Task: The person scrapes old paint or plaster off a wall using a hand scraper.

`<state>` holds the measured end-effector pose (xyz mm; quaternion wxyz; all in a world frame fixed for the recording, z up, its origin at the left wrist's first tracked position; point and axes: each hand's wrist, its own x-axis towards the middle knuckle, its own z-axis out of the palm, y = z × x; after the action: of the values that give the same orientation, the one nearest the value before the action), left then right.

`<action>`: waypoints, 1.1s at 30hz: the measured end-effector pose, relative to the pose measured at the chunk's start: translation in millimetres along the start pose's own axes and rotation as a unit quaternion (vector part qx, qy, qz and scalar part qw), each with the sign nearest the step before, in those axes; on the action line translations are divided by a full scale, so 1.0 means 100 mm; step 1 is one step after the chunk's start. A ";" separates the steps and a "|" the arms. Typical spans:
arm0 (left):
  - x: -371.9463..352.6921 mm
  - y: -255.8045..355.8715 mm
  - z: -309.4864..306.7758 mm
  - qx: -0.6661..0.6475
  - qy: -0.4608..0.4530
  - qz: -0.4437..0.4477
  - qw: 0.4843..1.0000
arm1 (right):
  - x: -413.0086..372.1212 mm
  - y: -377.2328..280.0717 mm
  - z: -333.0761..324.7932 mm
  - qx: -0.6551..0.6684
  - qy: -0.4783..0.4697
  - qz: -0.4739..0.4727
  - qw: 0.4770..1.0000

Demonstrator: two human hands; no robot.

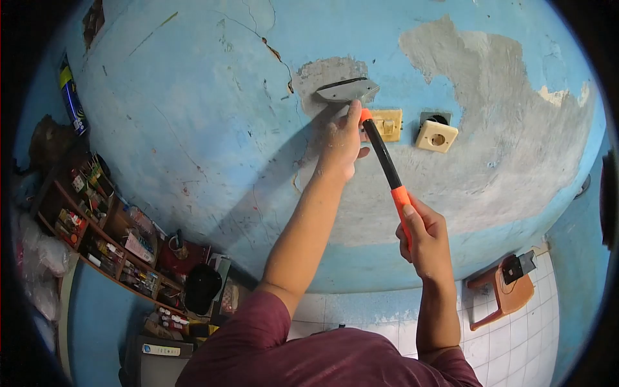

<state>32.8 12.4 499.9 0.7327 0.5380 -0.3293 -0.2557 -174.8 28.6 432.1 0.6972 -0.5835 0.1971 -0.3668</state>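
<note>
A long-handled scraper (383, 151) with a black and orange shaft and a grey head lies slantwise in front of the wall. My left hand (342, 142) is closed round its neck, one finger stretched up against the head. Lower down, my right hand (424, 237) wraps the orange grip. The scraper head (348, 91) is at a bare grey patch (325, 69) in the blue paint; whether its blade touches cannot be told. Just right of my left hand is a yellowed light switch (387, 125).
A socket (437, 136) hangs tilted from its wall box. Large grey areas and cracks mark the blue wall (193, 97). At lower left, a wooden shelf (97, 226) holds bottles and brushes. An orange plastic stool (503, 298) stands on white tiles at right.
</note>
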 end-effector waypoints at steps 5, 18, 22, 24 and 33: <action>0.10 0.17 -0.06 -0.011 -0.027 0.025 0.999 | 0.04 -0.14 0.11 0.014 -0.014 -0.005 1.000; -0.08 -0.10 -0.13 0.029 -0.002 -0.021 0.999 | -0.14 0.19 0.12 0.008 0.016 0.003 1.000; -0.02 -0.07 -0.15 0.041 -0.022 -0.027 0.999 | -0.17 0.05 0.10 0.029 0.009 0.019 0.999; -0.04 -0.03 -0.18 0.070 -0.046 -0.010 0.996 | -0.16 0.09 0.09 0.046 0.006 0.044 0.998; -0.01 -0.03 -0.06 0.053 -0.010 0.004 0.999 | 0.01 0.15 0.04 0.047 0.006 -0.008 0.999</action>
<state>36.4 16.2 495.7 0.7005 0.5723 -0.3520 -0.2406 -167.3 31.3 418.5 0.7196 -0.5495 0.1793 -0.3849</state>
